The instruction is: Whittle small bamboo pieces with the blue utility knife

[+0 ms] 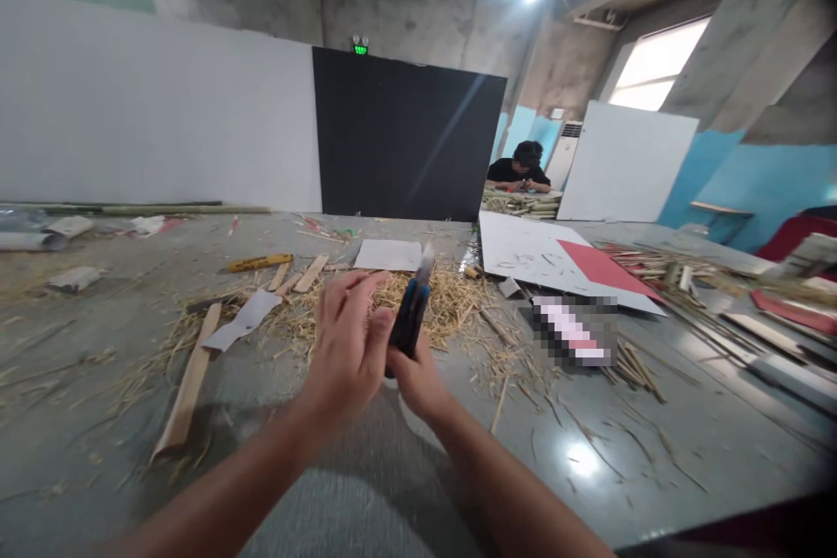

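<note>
A black utility knife (pixel 409 318) with blue parts points up and away from me, its pale blade blurred at the tip. My right hand (pixel 418 375) is closed around the handle. Just left of the knife is my left hand (pixel 350 327), its fingers curved and a gap between them and the thumb. That thumb lies close to the handle; whether it touches is unclear. No object shows in the left hand. Beneath and beyond both hands spreads a heap of straw-coloured shavings (pixel 451 301).
Left of the hands lie a wooden strip (pixel 189 388), a white paper piece (pixel 243 320) and a yellow cutter (pixel 258 262). A white sheet (pixel 389 255) is behind the heap. To the right are a white board (pixel 523 248) and thin sticks (pixel 637 370). Another person (pixel 523 170) sits beyond a black panel (pixel 409 139).
</note>
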A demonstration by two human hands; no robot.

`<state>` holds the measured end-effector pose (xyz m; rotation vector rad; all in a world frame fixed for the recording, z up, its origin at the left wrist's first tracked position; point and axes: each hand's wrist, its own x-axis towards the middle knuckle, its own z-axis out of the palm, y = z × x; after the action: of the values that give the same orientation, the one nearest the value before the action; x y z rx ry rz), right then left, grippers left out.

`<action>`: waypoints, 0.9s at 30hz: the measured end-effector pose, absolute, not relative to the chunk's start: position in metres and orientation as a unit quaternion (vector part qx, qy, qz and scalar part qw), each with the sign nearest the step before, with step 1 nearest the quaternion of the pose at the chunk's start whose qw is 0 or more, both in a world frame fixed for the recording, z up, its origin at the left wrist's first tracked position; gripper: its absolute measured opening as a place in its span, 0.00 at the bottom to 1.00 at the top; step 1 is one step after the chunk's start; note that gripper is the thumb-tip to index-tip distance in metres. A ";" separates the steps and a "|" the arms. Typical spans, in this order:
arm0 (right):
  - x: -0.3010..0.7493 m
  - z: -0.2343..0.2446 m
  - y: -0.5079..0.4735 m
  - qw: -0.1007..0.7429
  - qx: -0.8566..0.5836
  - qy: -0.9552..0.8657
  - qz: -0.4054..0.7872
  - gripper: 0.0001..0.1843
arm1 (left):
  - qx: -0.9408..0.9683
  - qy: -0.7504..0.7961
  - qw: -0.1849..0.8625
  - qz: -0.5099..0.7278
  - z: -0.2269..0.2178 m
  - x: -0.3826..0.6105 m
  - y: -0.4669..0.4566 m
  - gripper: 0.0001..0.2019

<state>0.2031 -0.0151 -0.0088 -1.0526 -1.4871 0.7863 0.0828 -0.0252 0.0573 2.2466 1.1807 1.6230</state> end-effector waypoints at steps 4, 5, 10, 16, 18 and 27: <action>0.204 -0.010 -0.016 0.571 -0.355 -0.462 0.579 0.12 | 0.709 0.465 0.242 0.472 0.036 0.067 -0.010 0.19; 0.203 -0.010 -0.017 0.558 -0.327 -0.436 0.626 0.11 | 0.721 0.455 0.304 0.425 0.032 0.065 -0.007 0.19; 0.199 -0.003 -0.024 0.518 -0.281 -0.421 0.690 0.10 | 0.716 0.412 0.445 0.345 0.032 0.066 -0.001 0.16; 0.197 -0.004 -0.017 0.566 -0.288 -0.457 0.622 0.29 | 0.562 0.444 0.488 0.499 0.032 0.052 0.007 0.17; 0.199 -0.009 -0.012 0.569 -0.347 -0.486 0.565 0.33 | 0.516 0.428 0.541 0.508 0.031 0.045 0.008 0.16; 0.220 -0.011 -0.006 0.369 -0.479 -0.772 0.196 0.23 | 0.452 0.371 0.700 0.410 0.023 0.015 0.009 0.15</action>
<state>0.2199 -0.0064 -0.0106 -1.2305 -1.9807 0.5018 0.0153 0.0089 0.0230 1.0076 0.8269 0.9136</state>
